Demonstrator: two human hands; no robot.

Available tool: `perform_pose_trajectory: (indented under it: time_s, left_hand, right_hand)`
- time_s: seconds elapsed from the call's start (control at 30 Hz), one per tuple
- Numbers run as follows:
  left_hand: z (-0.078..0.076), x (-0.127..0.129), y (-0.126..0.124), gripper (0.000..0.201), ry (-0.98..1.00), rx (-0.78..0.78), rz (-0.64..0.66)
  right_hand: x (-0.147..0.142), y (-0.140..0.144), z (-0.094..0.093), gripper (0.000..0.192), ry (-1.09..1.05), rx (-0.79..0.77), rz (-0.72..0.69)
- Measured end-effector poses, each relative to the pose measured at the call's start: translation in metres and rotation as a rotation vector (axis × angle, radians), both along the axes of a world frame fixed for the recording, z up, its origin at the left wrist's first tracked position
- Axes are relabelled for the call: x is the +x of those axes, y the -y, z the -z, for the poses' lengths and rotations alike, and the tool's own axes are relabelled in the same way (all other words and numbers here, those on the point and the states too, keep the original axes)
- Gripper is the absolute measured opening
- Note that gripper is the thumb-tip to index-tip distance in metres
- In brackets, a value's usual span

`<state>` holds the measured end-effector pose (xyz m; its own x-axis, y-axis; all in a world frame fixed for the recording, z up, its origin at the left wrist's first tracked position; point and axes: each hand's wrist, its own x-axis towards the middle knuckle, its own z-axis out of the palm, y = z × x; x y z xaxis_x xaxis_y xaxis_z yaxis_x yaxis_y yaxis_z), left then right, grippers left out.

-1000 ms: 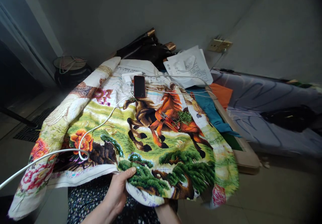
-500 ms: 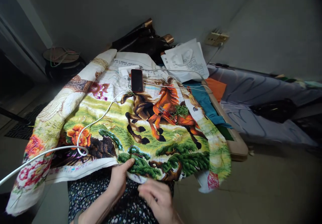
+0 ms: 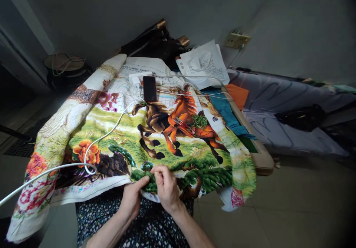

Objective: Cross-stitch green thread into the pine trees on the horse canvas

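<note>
A large cross-stitch canvas with running horses, flowers and green trees is spread before me, its left and right sides rolled. My left hand grips the front edge, thumb on top and fingers hidden underneath. Just to its right, my right hand is over the dark green stitching, thumb and fingertips pinched together. Whatever is in that pinch is too small to make out. On the stitched horse lie a clump of green thread and a pair of small red-handled scissors.
A phone lies on the canvas by a white power strip. The white cable loops across the left part. Behind are a white paper bag and a dark bag. A round stool stands at left.
My right hand has risen from below the front edge to above the canvas, its fingers now pinched over the green stitching. My left hand keeps its hold on the edge.
</note>
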<state>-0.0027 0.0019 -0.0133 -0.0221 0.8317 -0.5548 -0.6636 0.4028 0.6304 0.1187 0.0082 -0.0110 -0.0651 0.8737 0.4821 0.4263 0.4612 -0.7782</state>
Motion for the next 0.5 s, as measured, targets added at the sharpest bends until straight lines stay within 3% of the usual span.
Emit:
perform_pose_trajectory:
  time_s: [0.13, 0.27, 0.33, 0.4, 0.5]
  left_hand:
    - [-0.002, 0.003, 0.0, 0.047, 0.021, -0.019, -0.019]
    - [-0.001, 0.003, 0.0, 0.045, 0.012, -0.044, -0.022]
    - [-0.001, 0.003, 0.0, 0.039, 0.008, -0.058, -0.002]
    - [-0.003, 0.002, 0.0, 0.035, 0.02, -0.066, 0.008]
    - [-0.007, 0.003, 0.0, 0.036, 0.073, -0.087, 0.013]
  right_hand:
    - [0.002, -0.002, -0.008, 0.011, -0.339, -0.314, -0.013]
    - [0.004, 0.004, -0.023, 0.015, -0.483, -0.399, -0.017]
    - [0.005, 0.011, -0.03, 0.013, -0.489, -0.364, -0.007]
    - [0.006, 0.019, -0.033, 0.004, -0.347, -0.223, 0.03]
    - [0.006, 0.026, -0.032, 0.019, -0.111, 0.054, 0.149]
